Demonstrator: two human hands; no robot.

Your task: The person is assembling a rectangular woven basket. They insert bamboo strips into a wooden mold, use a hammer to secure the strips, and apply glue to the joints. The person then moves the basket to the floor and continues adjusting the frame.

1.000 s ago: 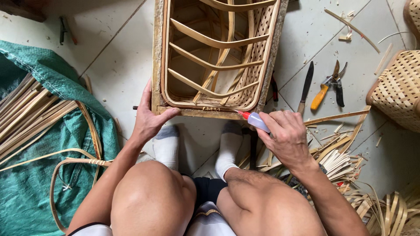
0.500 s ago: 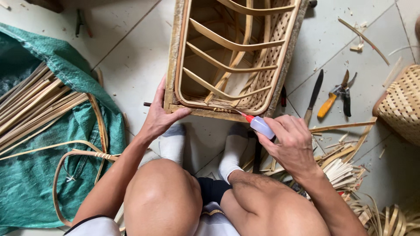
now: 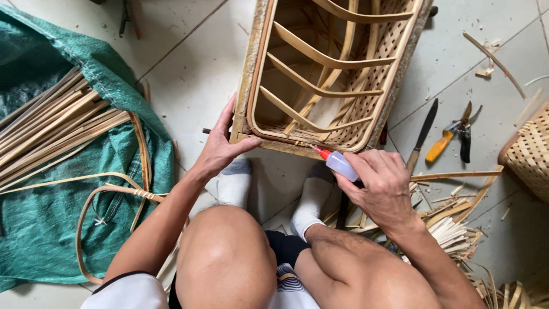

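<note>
I am sitting on the tiled floor (image 3: pixel 189 74) with my knees up and my socked feet planted just under the near rim of the basket frame (image 3: pixel 329 68). Compared with a moment ago the view is sitting closer and the frame is lying further to my right, while both hands are keeping the same places on it.

My right hand (image 3: pixel 380 186) is closing around a small glue bottle (image 3: pixel 341 166), clear-bodied with a red nozzle. The bottle's long axis is running from my fingers up and to the left, and the red tip is touching the near rim of the frame. My left hand (image 3: pixel 220 150) is lying open, thumb on top and fingers spread down the side, bracing the frame's near left corner.

The frame is standing with its open mouth facing me, its long axis running away from me and leaning slightly right, curved ribs crossing inside.

Beside my right arm, cut strips (image 3: pixel 452 232) are piling up. Further right a knife (image 3: pixel 422 134) and orange-handled shears (image 3: pixel 454 137) are lying on the floor, with a woven basket (image 3: pixel 529 154) at the edge. To my left a green sack (image 3: pixel 63 229) is carrying long bamboo slats (image 3: pixel 51 129).
</note>
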